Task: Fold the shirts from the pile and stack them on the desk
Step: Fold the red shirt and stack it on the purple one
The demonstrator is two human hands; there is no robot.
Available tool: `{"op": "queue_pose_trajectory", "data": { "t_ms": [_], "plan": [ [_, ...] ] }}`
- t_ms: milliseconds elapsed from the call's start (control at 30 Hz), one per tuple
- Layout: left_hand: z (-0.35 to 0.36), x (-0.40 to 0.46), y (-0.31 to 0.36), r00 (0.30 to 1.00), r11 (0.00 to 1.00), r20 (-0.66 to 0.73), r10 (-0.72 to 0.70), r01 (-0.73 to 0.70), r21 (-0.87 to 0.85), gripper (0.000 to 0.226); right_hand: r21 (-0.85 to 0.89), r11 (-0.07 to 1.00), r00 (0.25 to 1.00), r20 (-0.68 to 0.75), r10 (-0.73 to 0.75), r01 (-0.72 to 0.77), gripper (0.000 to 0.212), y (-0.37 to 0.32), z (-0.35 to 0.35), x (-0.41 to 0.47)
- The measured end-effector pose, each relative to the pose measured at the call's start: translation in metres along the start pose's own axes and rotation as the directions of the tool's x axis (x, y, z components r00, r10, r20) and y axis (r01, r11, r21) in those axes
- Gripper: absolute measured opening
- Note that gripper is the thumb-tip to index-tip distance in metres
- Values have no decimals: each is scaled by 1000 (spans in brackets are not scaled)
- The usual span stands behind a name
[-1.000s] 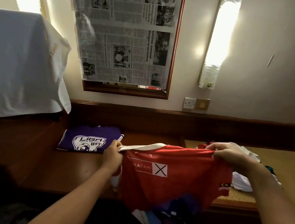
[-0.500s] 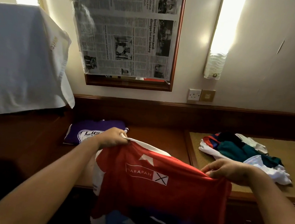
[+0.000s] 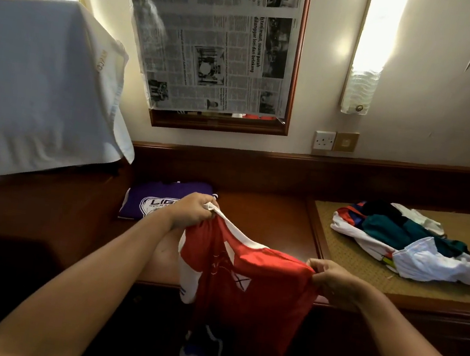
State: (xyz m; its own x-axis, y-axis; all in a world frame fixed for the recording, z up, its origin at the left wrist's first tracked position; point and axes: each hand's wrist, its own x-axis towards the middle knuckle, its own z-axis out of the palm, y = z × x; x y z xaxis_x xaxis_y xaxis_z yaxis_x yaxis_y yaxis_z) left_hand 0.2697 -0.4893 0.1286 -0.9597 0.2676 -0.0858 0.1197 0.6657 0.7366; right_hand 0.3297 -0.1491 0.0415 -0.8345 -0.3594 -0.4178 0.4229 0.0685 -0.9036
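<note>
over the desk [image 3: 267, 220], left hand [image 3: 194, 211] and right hand [image 3: 333, 281] both pinch the red shirt [image 3: 246, 291].

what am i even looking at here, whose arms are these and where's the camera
The camera sits on a person's head, looking forward and down, so the two bare arms are the wearer's own. There is no machine. The left hand and right hand each grip the top edge of a red shirt, which hangs in front of a wooden desk. On the desk lies a folded purple shirt. To the right, on a woven mat, is a pile of unfolded clothes. Newspaper covers a framed panel on the wall.
</note>
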Motion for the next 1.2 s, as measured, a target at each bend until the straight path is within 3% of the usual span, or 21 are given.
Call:
{"op": "queue_pose_trajectory", "data": {
  "t_ms": [133,200,267,333,433,500,567,633,733,833,933,1067,1200],
  "plan": [
    [-12,-5,2,998,996,33,-56,58,-65,15,26,998,996,54,64,-66,22,-11,10,-7],
    [-15,-6,-2,993,987,39,-109,112,-113,19,-99,986,987,83,140,-131,17,-20,16,-13],
    [-16,-8,-7,992,987,21,-128,129,-100,19,-293,944,987,2,161,-153,33,-25,17,-12],
    [-15,-9,-15,996,996,-29,-80,81,24,21,-404,910,992,-117,47,-91,21,-30,18,-8],
    [-8,-11,-29,991,931,-122,51,-3,366,10,-316,943,944,-271,-189,99,12,-37,17,-4],
    [3,-13,-39,987,889,-141,76,-3,457,14,-238,943,891,-338,-304,232,13,-44,19,-10],
    [20,-15,-51,987,865,-154,43,40,500,18,-265,920,844,-384,-374,287,16,-50,21,-16],
    [36,-18,-63,970,890,-241,6,105,444,18,-340,894,820,-392,-416,291,18,-51,24,-18],
    [57,-20,-73,914,974,-405,-15,105,202,24,-389,878,785,-433,-443,280,16,-42,27,-18],
    [73,-20,-72,904,998,-425,-53,39,-40,9,-478,853,770,-455,-447,212,10,-34,21,-19],
    [77,-17,-69,901,972,-426,-79,-25,-234,22,-598,794,818,-400,-412,108,9,-35,14,-18],
    [81,0,-74,910,969,-410,-66,-40,-243,35,-586,807,870,-359,-337,70,27,-33,4,-3],
    [87,23,-78,898,998,-440,-26,-2,-64,35,-607,792,867,-356,-349,70,37,-35,-13,28]
  ]
}}
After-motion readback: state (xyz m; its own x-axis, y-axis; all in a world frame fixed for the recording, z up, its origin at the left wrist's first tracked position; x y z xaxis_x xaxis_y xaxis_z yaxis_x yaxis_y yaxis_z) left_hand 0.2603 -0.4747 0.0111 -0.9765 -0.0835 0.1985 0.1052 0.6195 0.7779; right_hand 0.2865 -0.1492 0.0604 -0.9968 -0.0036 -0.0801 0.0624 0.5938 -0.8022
